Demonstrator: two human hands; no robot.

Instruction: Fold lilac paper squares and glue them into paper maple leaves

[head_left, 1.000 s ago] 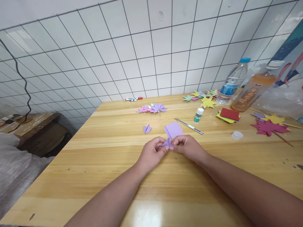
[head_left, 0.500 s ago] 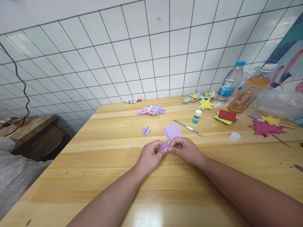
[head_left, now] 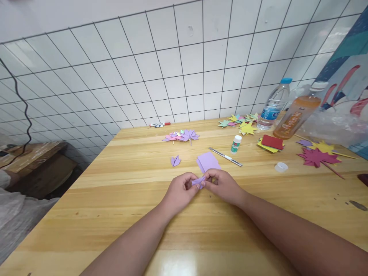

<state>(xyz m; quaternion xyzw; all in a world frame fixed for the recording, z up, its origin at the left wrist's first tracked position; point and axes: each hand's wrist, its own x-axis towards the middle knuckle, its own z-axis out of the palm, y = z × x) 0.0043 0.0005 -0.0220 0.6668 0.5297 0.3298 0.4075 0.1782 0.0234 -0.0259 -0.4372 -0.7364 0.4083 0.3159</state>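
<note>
Between my fingertips is a small folded piece of purple paper (head_left: 197,181), partly covered by the fingers. My left hand (head_left: 180,190) pinches its left side and my right hand (head_left: 222,184) pinches its right side; both are closed, thumbs close together. Just beyond the right hand lie purple paper squares (head_left: 208,161), overlapping each other. A folded purple paper piece with two points (head_left: 175,161) rests on the table to the left of them. Behind the squares a slim silver craft knife (head_left: 225,156) lies aslant, near an upright glue stick (head_left: 236,144) with a white top.
Paper leaves (head_left: 184,135) lie toward the wall, and more paper leaves (head_left: 246,127) beside a water bottle (head_left: 274,105) and an orange drink bottle (head_left: 299,113). Markers (head_left: 160,124), red and yellow paper (head_left: 272,142), a white cap (head_left: 281,167) and a crimson leaf (head_left: 317,156) are also on the table (head_left: 115,214).
The purple paper in my hands has turned: its upright point no longer shows and a flatter strip faces me. Both hands keep their pinch. The view has shifted slightly.
</note>
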